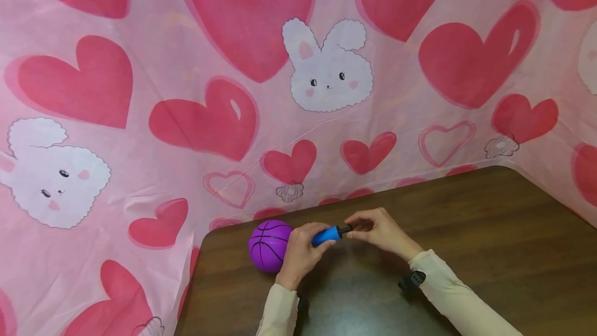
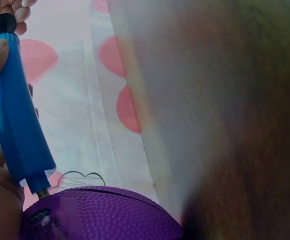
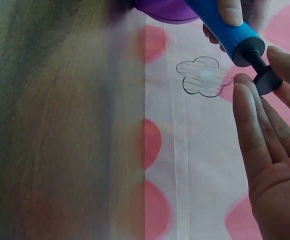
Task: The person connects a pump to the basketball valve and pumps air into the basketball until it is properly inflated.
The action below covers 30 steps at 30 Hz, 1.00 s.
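Ball [image 1: 269, 248]: purple with black lines, lower middle of the head view
Pump [image 1: 325, 236]: blue, just right of the ball, its metal tip [image 2: 43, 193] meeting the ball at the bottom left of the left wrist view
Left hand [image 1: 300, 253]: wrapped round the pump
Right hand [image 1: 380, 229]: thumb and fingertips pinching the black handle [image 3: 268, 81], a short rod showing
Table [image 1: 485, 248]: brown, lower right of the head view

Purple ball [image 1: 266, 245] partly behind left hand [image 1: 300, 250], sleeves [image 1: 280, 307] cropped
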Each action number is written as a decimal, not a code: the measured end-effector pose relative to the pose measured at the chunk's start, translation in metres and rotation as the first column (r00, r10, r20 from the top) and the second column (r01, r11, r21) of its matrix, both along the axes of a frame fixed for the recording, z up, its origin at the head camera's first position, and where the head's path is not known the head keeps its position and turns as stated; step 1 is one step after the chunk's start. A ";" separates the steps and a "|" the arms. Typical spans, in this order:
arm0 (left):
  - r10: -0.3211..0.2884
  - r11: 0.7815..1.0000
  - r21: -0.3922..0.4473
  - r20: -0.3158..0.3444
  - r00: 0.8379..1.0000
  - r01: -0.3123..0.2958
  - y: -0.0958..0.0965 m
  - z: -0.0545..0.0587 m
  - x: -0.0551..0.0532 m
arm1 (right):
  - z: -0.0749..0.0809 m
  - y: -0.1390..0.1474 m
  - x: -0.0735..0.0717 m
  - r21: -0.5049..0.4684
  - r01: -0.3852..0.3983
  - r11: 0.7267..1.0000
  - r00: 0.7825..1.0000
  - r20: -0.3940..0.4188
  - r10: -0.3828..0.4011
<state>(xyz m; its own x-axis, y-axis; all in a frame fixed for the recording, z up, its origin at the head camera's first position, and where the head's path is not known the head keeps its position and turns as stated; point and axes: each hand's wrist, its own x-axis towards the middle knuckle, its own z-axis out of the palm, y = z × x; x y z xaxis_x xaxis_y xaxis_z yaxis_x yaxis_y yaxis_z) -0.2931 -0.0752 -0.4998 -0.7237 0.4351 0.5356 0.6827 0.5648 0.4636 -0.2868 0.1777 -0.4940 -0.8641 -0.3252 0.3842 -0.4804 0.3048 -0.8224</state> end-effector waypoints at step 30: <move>0.001 1.000 0.025 0.022 1.000 -0.002 -0.006 0.004 -0.003 | 0.032 0.061 -0.005 0.037 0.009 0.999 1.000 0.016 -0.009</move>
<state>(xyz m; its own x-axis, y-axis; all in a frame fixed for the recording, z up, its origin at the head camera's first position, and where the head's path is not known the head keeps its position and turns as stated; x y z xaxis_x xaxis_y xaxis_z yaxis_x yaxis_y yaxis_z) -0.2965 -0.0811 -0.4953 -0.7359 0.4206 0.5306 0.6715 0.5537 0.4924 -0.2913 0.2390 -0.4618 -0.8730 -0.3312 0.3581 -0.4644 0.3394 -0.8180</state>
